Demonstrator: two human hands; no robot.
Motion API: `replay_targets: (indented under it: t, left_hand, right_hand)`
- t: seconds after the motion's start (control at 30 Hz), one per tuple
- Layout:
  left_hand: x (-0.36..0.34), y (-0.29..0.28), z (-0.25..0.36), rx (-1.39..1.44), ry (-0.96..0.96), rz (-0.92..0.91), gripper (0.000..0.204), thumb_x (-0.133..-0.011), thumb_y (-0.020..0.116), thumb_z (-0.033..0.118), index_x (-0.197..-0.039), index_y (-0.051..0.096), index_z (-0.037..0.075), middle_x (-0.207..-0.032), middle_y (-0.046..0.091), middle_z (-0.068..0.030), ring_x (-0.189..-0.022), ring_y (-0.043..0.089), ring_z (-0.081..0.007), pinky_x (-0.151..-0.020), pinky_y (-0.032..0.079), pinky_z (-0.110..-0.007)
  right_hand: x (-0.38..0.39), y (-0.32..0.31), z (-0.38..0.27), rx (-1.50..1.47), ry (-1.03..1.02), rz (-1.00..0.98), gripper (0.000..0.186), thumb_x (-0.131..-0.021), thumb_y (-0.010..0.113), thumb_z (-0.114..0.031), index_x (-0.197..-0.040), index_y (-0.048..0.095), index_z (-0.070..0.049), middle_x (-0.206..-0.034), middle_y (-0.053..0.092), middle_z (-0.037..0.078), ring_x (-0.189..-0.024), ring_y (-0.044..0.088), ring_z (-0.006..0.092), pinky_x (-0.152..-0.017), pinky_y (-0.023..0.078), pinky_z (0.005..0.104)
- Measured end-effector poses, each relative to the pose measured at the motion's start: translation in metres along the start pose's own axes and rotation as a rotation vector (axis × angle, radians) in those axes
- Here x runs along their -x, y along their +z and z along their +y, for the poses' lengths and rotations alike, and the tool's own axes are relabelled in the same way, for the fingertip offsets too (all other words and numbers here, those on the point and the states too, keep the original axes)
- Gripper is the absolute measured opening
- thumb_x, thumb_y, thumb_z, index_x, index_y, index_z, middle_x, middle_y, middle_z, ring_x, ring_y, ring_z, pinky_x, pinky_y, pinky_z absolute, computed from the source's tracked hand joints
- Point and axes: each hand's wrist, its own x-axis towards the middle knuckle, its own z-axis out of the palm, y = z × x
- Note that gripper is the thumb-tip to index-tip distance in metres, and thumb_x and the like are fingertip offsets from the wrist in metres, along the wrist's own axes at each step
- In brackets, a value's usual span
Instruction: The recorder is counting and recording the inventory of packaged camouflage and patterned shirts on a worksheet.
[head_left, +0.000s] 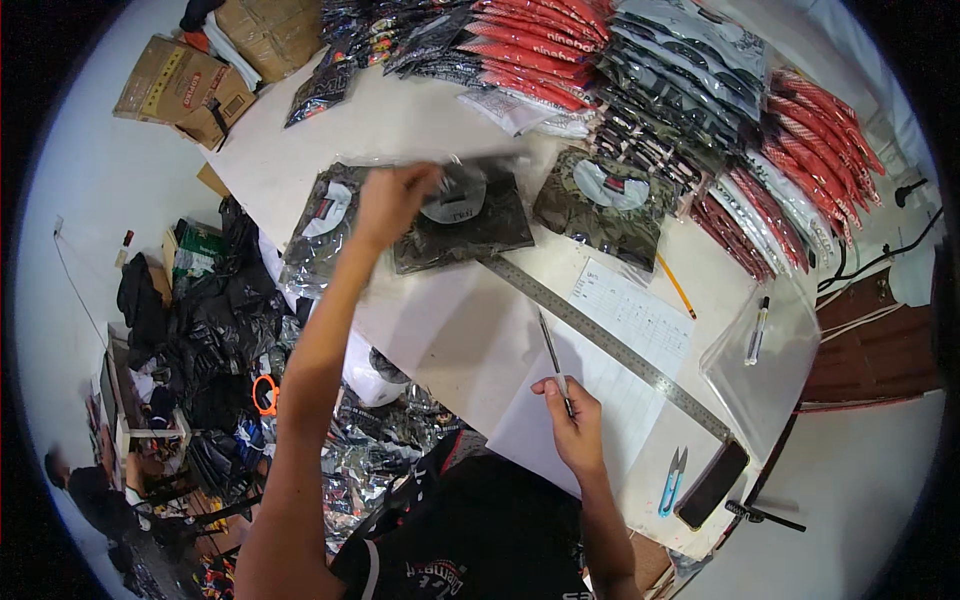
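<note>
My left hand (392,203) reaches far over the table, its fingers closed at the top edge of a dark shirt folded in a clear bag (465,238). That edge is smeared by motion. On its left lies another bagged shirt (312,255), partly behind my forearm; a bagged camouflage shirt (600,228) lies to the right. My right hand (575,425) grips a pen (552,350), tip pointing away from me, above an open notebook (535,425). A steel ruler (610,345) crosses the pages, beside a written table sheet (640,312).
A pencil (677,287), blue thread snips (672,485), a phone (713,487) and a clear sleeve (735,375) with a marker (757,332) lie at right. Bagged red garments (535,50) are stacked along the back. Cardboard boxes (185,90) stand far left; black bags (215,350) lie below.
</note>
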Motion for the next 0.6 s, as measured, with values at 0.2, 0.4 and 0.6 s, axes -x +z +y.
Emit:
replay_targets:
  t: [0.2, 0.4, 0.6]
  left_hand:
    - [-0.038, -0.104, -0.004, -0.052, -0.134, 0.406, 0.024, -0.09, 0.067, 0.023, -0.098, 0.073, 0.001, -0.075, 0.069, -0.0168, -0.061, 0.062, -0.0154, -0.061, 0.049, -0.033]
    - [-0.019, -0.125, 0.027, -0.42, -0.175, 0.429, 0.03, -0.091, 0.063, 0.034, -0.098, 0.074, 0.008, -0.078, 0.07, -0.0182, -0.067, 0.068, -0.0343, -0.063, 0.051, -0.042]
    - [0.053, 0.005, 0.004, -0.616, 0.188, 0.102, 0.051, -0.079, 0.073, 0.041, -0.119, 0.064, 0.011, -0.122, 0.064, -0.0133, -0.106, 0.062, -0.0354, -0.081, 0.052, -0.046]
  right_hand:
    - [-0.002, -0.001, -0.001, 0.007, 0.046, -0.017, 0.02, -0.097, 0.059, -0.017, -0.093, 0.067, 0.0, -0.068, 0.054, 0.001, -0.061, 0.043, 0.0065, -0.055, 0.038, 0.0252]
    - [-0.003, 0.003, -0.002, -0.034, 0.034, -0.032, 0.02, -0.098, 0.058, -0.017, -0.093, 0.067, 0.001, -0.069, 0.055, 0.002, -0.063, 0.046, 0.0082, -0.059, 0.04, 0.0258]
    - [-0.003, 0.004, -0.003, 0.016, 0.045, -0.052, 0.022, -0.098, 0.058, -0.02, -0.093, 0.067, 0.001, -0.068, 0.055, 0.003, -0.063, 0.046, 0.0079, -0.058, 0.039, 0.0264]
